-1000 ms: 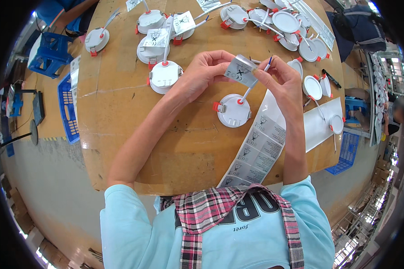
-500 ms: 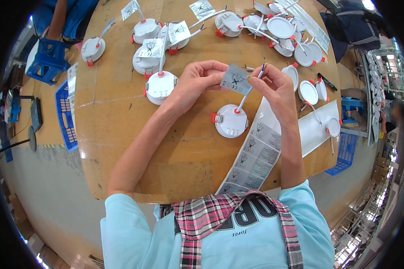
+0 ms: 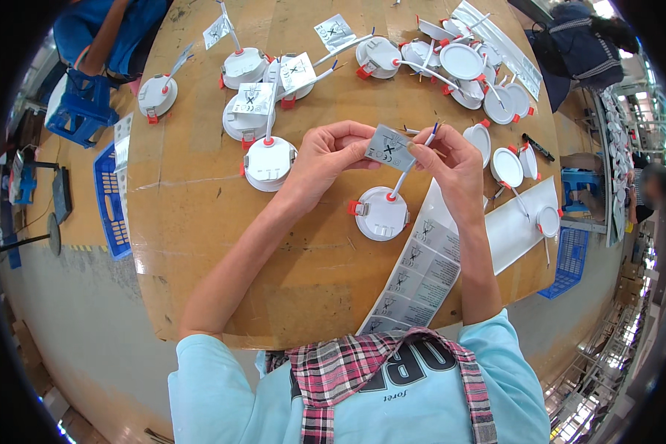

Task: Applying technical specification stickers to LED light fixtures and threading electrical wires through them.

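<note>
Over the brown table (image 3: 311,277), the silver label (image 3: 389,148), curled a second ago, now looks flatter. Left hand (image 3: 333,160) pinches one end; right hand (image 3: 453,169) grips the other beside the white cable (image 3: 401,183), near its round lamp (image 3: 378,216).

symbol-printed silver label (image 3: 387,148), label sheet (image 3: 416,272), lettered shirt (image 3: 440,403)

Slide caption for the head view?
Left hand and right hand hold a silver label at the white cable of a round white lamp on a table.

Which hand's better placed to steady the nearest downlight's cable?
Probably the right hand: it pinches the upper part of the white cable, while the left hand holds the left side of the silver label.
</note>
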A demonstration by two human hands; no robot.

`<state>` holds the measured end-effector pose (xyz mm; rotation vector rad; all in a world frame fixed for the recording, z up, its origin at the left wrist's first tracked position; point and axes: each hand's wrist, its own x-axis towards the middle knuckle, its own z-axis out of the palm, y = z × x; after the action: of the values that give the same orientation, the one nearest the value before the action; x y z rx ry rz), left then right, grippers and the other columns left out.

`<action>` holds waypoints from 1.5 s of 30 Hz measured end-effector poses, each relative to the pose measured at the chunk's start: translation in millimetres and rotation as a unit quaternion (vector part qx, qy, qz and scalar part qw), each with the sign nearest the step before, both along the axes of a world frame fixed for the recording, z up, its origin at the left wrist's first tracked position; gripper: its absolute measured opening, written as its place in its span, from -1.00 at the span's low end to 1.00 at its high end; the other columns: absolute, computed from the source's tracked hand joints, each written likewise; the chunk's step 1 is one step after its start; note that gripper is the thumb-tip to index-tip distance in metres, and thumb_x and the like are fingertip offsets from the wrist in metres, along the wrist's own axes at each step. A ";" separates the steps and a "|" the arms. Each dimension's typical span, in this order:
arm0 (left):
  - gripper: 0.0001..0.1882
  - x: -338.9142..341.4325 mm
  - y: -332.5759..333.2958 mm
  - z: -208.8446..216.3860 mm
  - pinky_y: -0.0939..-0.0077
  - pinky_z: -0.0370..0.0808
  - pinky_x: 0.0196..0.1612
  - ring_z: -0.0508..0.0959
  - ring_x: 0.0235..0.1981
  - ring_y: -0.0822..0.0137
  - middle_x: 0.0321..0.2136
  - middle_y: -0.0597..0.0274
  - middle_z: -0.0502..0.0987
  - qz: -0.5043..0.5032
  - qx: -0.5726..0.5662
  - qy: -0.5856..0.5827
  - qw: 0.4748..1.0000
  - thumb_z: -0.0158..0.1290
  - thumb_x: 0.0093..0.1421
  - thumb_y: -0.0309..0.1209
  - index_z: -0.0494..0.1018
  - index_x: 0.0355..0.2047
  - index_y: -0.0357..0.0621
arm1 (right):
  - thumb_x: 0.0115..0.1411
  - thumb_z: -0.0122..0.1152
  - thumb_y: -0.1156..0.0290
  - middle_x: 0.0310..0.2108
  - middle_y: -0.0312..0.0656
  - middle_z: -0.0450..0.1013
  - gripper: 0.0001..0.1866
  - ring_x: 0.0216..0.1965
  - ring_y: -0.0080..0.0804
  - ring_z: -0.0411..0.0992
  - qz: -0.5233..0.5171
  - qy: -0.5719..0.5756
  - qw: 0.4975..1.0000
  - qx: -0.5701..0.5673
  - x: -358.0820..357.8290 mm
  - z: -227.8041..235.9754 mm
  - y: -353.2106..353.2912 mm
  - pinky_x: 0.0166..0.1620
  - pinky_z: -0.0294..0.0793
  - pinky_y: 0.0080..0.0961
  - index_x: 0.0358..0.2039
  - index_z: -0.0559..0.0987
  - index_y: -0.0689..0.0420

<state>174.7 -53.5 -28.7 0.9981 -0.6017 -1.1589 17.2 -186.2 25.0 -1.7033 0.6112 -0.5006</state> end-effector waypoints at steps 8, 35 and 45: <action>-0.76 1.4 0.6 3.8 0.46 0.58 -0.05 0.60 -0.19 0.40 -0.22 0.11 0.59 -0.002 0.003 -0.018 1.000 -0.01 0.29 -0.46 0.46 -0.08 -0.34 | 0.14 0.25 0.53 -0.41 -0.28 0.52 -0.90 -0.37 -0.62 0.48 0.001 -0.004 1.000 0.005 1.7 -0.3 0.5 -0.28 0.55 -0.62 -0.34 0.55 0.27; -0.75 -5.9 1.8 14.6 0.49 0.56 -0.09 0.61 -0.27 0.42 -0.28 0.11 0.62 0.025 0.010 -0.030 0.999 0.05 0.28 -0.40 0.48 -0.12 -0.35 | 0.15 0.25 0.51 -0.37 -0.24 0.51 -0.87 -0.32 -0.60 0.48 -0.021 -0.018 0.999 0.025 1.0 -4.1 2.1 -0.25 0.54 -0.62 -0.32 0.54 0.29; -0.76 -6.1 3.9 18.7 0.42 0.60 -0.08 0.60 -0.21 0.38 -0.25 0.09 0.59 0.027 0.018 -0.064 0.997 0.04 0.28 -0.45 0.47 -0.13 -0.37 | 0.15 0.24 0.52 -0.39 -0.26 0.50 -0.89 -0.33 -0.62 0.46 -0.025 -0.027 0.999 0.033 1.8 -2.6 4.0 -0.26 0.53 -0.64 -0.33 0.54 0.29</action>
<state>168.6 -49.6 -10.0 1.1206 -0.6536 -1.0669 19.1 -182.2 22.4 -1.6114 0.6266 -0.5546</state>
